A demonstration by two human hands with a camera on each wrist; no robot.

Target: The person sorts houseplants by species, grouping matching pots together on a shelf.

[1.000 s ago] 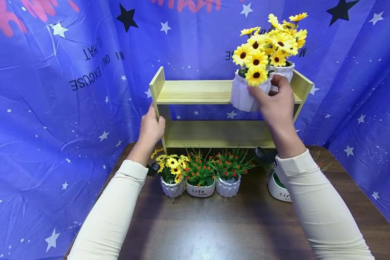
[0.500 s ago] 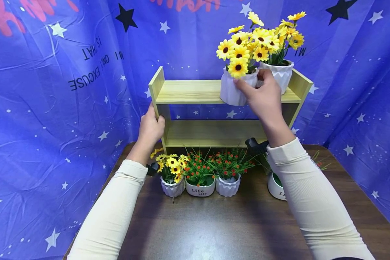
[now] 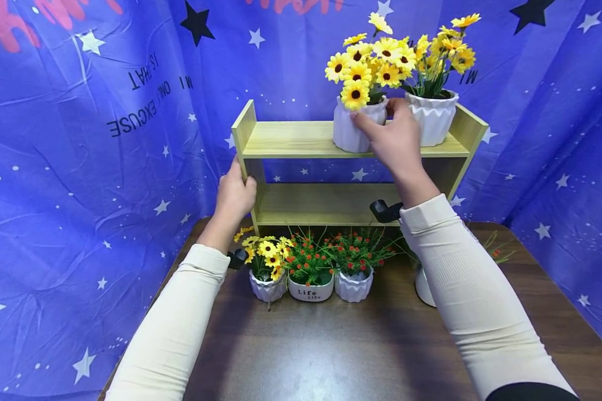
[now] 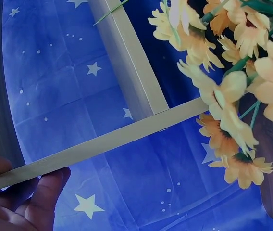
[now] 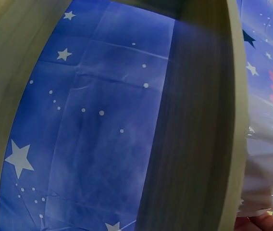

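Observation:
In the head view my right hand (image 3: 393, 136) grips a white fluted flowerpot (image 3: 358, 129) of yellow daisies (image 3: 358, 72), thumb in front and fingers round its right side. The pot is upright at the front of the wooden shelf's upper board (image 3: 291, 138). Just right of the hand, a second white pot of yellow daisies (image 3: 431, 118) stands on the same board. My left hand (image 3: 234, 195) holds the shelf's left side panel (image 3: 243, 131); the left wrist view shows fingers (image 4: 43, 199) curled round the panel's edge. Only fingertips of the right hand show in the right wrist view, below the pot (image 5: 266, 183).
On the brown table (image 3: 291, 345) before the shelf stand a daisy pot (image 3: 268, 288), a white oval "Life" planter (image 3: 311, 291) and a fluted pot (image 3: 353, 287) with red-flowered greenery. Another white planter (image 3: 423, 288) is partly behind the right forearm. A blue starry cloth (image 3: 105, 223) surrounds the table.
My right hand has moved the daisy pot left along the upper board and slightly back, away from the second daisy pot. The left hand stays on the side panel.

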